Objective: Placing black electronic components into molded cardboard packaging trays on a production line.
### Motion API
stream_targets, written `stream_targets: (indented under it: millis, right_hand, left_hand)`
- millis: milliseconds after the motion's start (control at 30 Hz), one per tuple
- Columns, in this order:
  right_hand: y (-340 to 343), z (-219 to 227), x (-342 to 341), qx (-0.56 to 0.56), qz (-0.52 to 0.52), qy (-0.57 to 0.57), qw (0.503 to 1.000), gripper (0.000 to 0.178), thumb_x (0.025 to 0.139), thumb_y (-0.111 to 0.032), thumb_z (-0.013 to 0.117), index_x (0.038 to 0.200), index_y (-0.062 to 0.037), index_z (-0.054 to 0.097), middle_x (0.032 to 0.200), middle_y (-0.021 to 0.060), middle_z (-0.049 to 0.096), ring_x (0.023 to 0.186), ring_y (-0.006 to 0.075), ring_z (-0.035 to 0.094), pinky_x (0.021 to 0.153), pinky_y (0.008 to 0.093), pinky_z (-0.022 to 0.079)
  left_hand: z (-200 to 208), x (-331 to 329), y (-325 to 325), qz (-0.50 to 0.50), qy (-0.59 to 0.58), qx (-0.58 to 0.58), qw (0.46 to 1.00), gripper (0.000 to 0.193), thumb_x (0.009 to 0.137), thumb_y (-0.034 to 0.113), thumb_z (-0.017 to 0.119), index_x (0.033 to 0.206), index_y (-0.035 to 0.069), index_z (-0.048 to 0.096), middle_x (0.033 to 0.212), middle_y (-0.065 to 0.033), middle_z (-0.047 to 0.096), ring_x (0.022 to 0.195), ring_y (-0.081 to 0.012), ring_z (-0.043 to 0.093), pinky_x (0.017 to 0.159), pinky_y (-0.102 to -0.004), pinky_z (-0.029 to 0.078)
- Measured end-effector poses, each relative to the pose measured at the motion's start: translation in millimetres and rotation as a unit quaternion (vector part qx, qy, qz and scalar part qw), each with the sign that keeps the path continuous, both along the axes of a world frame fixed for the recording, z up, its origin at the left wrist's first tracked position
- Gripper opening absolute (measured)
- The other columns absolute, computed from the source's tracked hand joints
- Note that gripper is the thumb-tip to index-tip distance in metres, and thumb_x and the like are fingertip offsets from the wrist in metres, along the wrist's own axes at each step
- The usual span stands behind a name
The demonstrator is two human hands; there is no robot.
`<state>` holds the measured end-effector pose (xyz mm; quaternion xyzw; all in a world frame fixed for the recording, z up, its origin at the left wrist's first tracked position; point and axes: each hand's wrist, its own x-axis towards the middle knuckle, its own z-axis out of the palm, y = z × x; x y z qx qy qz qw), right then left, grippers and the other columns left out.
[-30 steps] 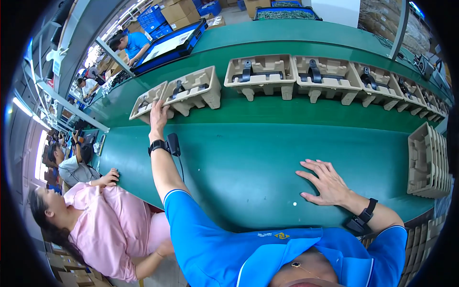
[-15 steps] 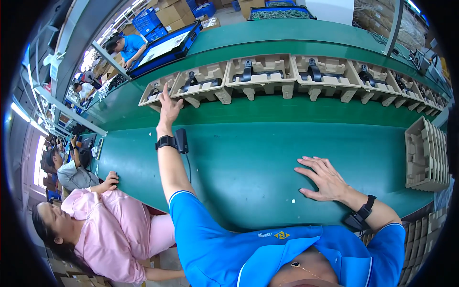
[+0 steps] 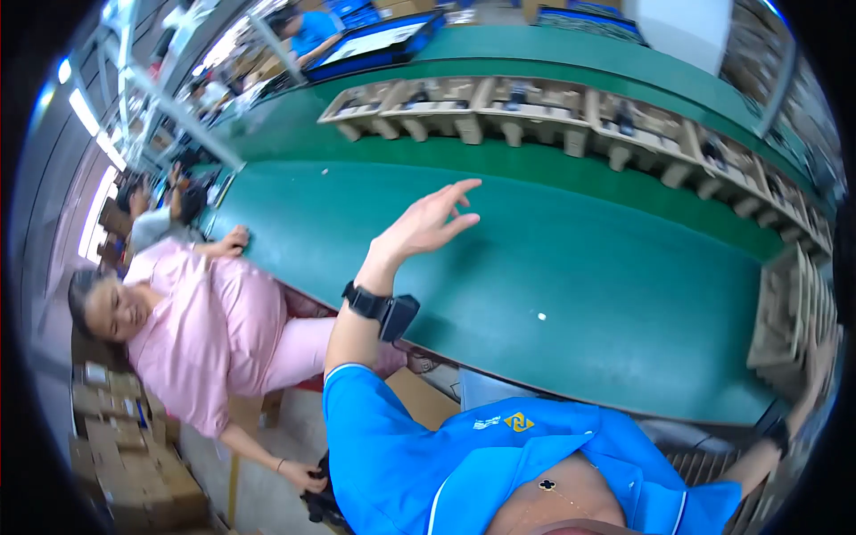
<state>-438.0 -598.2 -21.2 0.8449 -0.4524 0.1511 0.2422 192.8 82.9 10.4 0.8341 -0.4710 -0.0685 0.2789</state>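
My left hand (image 3: pixel 430 221) hovers over the green bench, holding nothing, its fingers stretched out and apart. At the far right, my right hand (image 3: pixel 818 355) is at the outer side of a stack of beige moulded trays (image 3: pixel 777 308). Its fingers are blurred and partly hidden, so a grip cannot be made out. Along the back of the bench stands a row of similar beige trays (image 3: pixel 571 135). Each of the nearer ones holds a dark part (image 3: pixel 624 116) that is smeared by motion.
A small white bit (image 3: pixel 541 316) lies on the green bench top (image 3: pixel 606 267). On the left sits a person in pink (image 3: pixel 201 312), one hand (image 3: pixel 234 241) at the bench edge. A blue-framed panel (image 3: pixel 379 45) stands behind the tray row. Cardboard boxes (image 3: pixel 134 464) are stacked at lower left.
My left hand has come back from the leftmost tray to above the bench. My right hand has gone from over the bench to the tray stack on the right. The view has turned.
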Motion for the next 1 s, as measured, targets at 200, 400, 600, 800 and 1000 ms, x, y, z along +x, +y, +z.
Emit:
stream_targets:
  millis: [200, 400, 600, 800, 1000]
  right_hand:
    - [124, 27, 139, 0.299, 0.107, -0.148, 0.937, 0.049, 0.092, -0.040, 0.052, 0.115, 0.0021, 0.062, 0.114, 0.0203, 0.062, 0.108, 0.0308, 0.056, 0.095, 0.0388, 0.042]
    - [282, 81, 183, 0.352, 0.251, -0.116, 0.894, 0.056, 0.088, -0.049, 0.056, 0.121, -0.0046, 0.060, 0.131, 0.0177, 0.053, 0.120, 0.0336, 0.049, 0.102, 0.0444, 0.038]
    - [309, 65, 167, 0.114, 0.259, -0.225, 0.932, 0.041, 0.090, -0.035, 0.053, 0.119, -0.0058, 0.062, 0.131, 0.0133, 0.054, 0.119, 0.0315, 0.050, 0.103, 0.0441, 0.036]
    - [290, 64, 179, 0.227, 0.266, -0.086, 0.933, 0.035, 0.085, -0.013, 0.049, 0.117, -0.0046, 0.062, 0.131, 0.0096, 0.056, 0.117, 0.0283, 0.052, 0.100, 0.0394, 0.039]
    - [215, 62, 147, 0.185, 0.107, -0.089, 0.973, 0.033, 0.090, -0.011, 0.049, 0.122, -0.0053, 0.060, 0.132, 0.0131, 0.054, 0.121, 0.0315, 0.050, 0.102, 0.0422, 0.038]
  left_hand:
    - [3, -88, -92, -0.180, 0.103, -0.012, 0.978, 0.056, 0.093, 0.023, 0.059, 0.143, 0.009, 0.037, 0.121, -0.0132, 0.058, 0.098, -0.0220, 0.062, 0.085, -0.0381, 0.049]
    - [4, -163, -212, -0.173, 0.377, -0.131, 0.900, 0.057, 0.096, 0.028, 0.055, 0.146, 0.011, 0.034, 0.134, -0.0101, 0.051, 0.104, -0.0193, 0.059, 0.089, -0.0344, 0.047]
    - [2, -164, -231, -0.107, 0.403, -0.184, 0.890, 0.058, 0.091, 0.009, 0.050, 0.147, 0.014, 0.034, 0.125, -0.0153, 0.057, 0.108, -0.0188, 0.057, 0.090, -0.0299, 0.047]
    - [11, -138, -165, -0.038, 0.432, -0.226, 0.872, 0.065, 0.084, -0.002, 0.046, 0.147, 0.014, 0.035, 0.120, -0.0119, 0.060, 0.110, -0.0164, 0.056, 0.094, -0.0267, 0.043]
    - [25, -106, -73, 0.049, 0.386, -0.349, 0.852, 0.072, 0.081, -0.006, 0.049, 0.149, 0.012, 0.031, 0.133, -0.0122, 0.051, 0.116, -0.0170, 0.052, 0.099, -0.0281, 0.040]
